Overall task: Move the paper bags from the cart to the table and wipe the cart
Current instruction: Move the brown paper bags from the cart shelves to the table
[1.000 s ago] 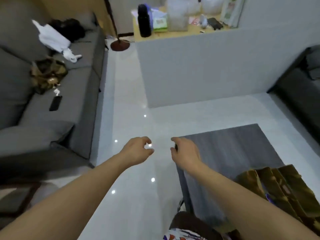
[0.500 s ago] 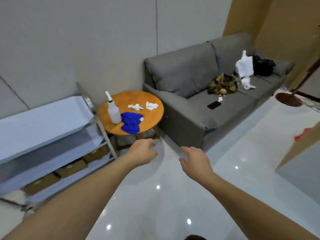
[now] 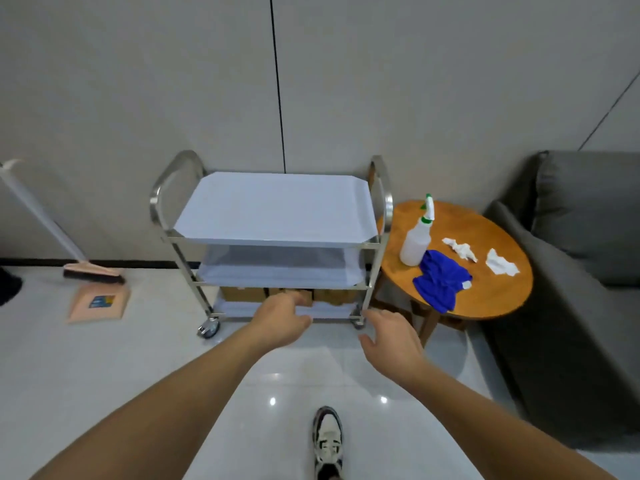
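Paper bags (image 3: 242,294): brown, on the bottom shelf of the steel cart (image 3: 273,237). Left hand (image 3: 282,320): before that shelf, grip loosely curled, empty. Right hand (image 3: 391,336): near the cart's right front leg, fingers relaxed, empty. Right of the cart, round wooden surface (image 3: 498,299) bearing spray bottle (image 3: 415,240) and blue cloth (image 3: 440,280).

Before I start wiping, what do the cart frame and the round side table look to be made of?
Cart frame: polished metal, probably stainless steel, bright and mirror-like with curved tube handles. Round side table: wood or wood veneer, warm orange-brown with a smooth, slightly glossy top; which one cannot be told.
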Demonstrator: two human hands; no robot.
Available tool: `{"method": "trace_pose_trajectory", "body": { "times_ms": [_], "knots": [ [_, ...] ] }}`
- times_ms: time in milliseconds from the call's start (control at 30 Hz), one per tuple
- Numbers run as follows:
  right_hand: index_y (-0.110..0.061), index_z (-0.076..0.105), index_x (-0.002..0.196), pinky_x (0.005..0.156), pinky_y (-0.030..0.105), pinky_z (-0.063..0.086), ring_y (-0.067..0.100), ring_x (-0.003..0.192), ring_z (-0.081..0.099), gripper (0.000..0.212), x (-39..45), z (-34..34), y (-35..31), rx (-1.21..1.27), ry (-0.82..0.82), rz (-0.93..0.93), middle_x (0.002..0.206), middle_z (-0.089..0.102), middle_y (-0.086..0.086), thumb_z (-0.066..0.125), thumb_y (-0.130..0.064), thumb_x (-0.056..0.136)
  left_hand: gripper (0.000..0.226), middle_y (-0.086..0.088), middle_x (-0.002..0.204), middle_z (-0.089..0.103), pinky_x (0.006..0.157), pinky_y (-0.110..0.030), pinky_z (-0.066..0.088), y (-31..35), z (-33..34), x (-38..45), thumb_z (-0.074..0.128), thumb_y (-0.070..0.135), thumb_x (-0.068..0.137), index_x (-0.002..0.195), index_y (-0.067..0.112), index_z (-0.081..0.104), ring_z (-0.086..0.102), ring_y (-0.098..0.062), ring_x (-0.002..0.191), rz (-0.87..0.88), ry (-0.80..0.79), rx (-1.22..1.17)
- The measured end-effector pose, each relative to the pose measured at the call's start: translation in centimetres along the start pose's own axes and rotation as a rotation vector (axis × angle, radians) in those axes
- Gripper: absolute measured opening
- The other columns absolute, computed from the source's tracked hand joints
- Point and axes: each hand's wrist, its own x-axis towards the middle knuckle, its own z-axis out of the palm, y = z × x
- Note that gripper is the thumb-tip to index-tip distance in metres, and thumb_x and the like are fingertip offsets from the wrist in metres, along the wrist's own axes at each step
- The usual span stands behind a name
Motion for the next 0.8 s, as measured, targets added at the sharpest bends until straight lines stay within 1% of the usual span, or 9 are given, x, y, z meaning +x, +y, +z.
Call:
{"method": "trace_pose_trajectory", "body": {
  "times_ms": [67,133,233,300,400,567,667,800],
  "knots": [
    [-0.023,0.049,0.145,0.1,0.033,0.045,0.022,0.126,0.05,0.05,4.1,1.5,-0.5,0.018,-0.04,-0.003,0.132,0.06,0.0,0.056,-0.036,0.097,0.047,-0.003,0.138,0.055,0.098,-0.037,0.051,-1.4,-0.9,3.4,0.064,0.039,0.095,0.138,0.023,0.054,0.057,-0.023,0.116,-0.047,-0.008,-0.005],
    [-0.023,0.051,0.143,0.099,0.033,0.045,0.023,0.125,0.051,0.049,8.1,2.7,-0.8,0.035,-0.082,0.006,0.13,0.061,0.0,0.057,-0.037,0.097,0.046,-0.003,0.135,0.055,0.096,-0.037,0.052,-2.3,-1.8,6.7,0.064,0.038,0.095,0.137,0.022,0.054,0.059,-0.023,0.111,-0.094,-0.028,-0.023],
    [-0.021,0.051,0.141,0.099,0.032,0.045,0.024,0.124,0.052,0.046,13.0,3.4,-1.1,0.035,-0.131,0.028,0.128,0.061,0.003,0.056,-0.035,0.098,0.044,-0.004,0.133,0.055,0.095,-0.036,0.051,-3.1,-3.0,11.2,0.064,0.035,0.095,0.136,0.02,0.054,0.059,-0.023,0.11,-0.135,-0.065,-0.037],
    [-0.02,0.052,0.141,0.098,0.031,0.045,0.022,0.123,0.052,0.045,15.7,3.4,-1.5,0.033,-0.145,0.033,0.128,0.06,0.003,0.056,-0.033,0.098,0.045,-0.002,0.132,0.055,0.092,-0.032,0.049,-3.3,-3.7,13.7,0.063,0.034,0.096,0.137,0.02,0.054,0.059,-0.022,0.111,-0.145,-0.077,-0.033],
    [-0.02,0.049,0.144,0.099,0.033,0.046,0.024,0.124,0.051,0.049,18.9,3.5,-2.1,0.018,-0.177,0.041,0.129,0.06,0.003,0.056,-0.034,0.098,0.043,-0.003,0.139,0.055,0.097,-0.032,0.048,-3.5,-4.8,16.9,0.062,0.033,0.096,0.136,0.02,0.056,0.055,-0.023,0.121,-0.128,-0.08,-0.029],
    [-0.02,0.053,0.141,0.099,0.036,0.048,0.024,0.12,0.053,0.048,22.0,4.3,-2.7,0.027,-0.183,0.088,0.125,0.062,0.003,0.058,-0.035,0.095,0.038,-0.002,0.134,0.057,0.089,-0.027,0.044,-3.6,-5.3,21.0,0.06,0.031,0.096,0.133,0.022,0.058,0.056,-0.021,0.117,-0.079,-0.109,-0.024],
    [-0.022,0.051,0.142,0.1,0.035,0.047,0.024,0.118,0.055,0.049,22.8,5.8,-2.6,0.031,-0.18,0.115,0.124,0.063,0.001,0.057,-0.036,0.095,0.037,-0.003,0.133,0.058,0.092,-0.029,0.045,-4.1,-4.8,23.5,0.06,0.03,0.096,0.131,0.021,0.06,0.056,-0.023,0.118,-0.049,-0.117,-0.037],
    [-0.022,0.052,0.139,0.101,0.032,0.045,0.022,0.121,0.053,0.044,24.4,9.0,-1.7,0.028,-0.17,0.147,0.128,0.061,0.0,0.054,-0.038,0.098,0.035,-0.002,0.134,0.061,0.097,-0.026,0.042,-5.7,-2.7,26.9,0.06,0.029,0.096,0.13,0.021,0.062,0.055,-0.022,0.124,-0.014,-0.128,-0.043]
  ]
}}
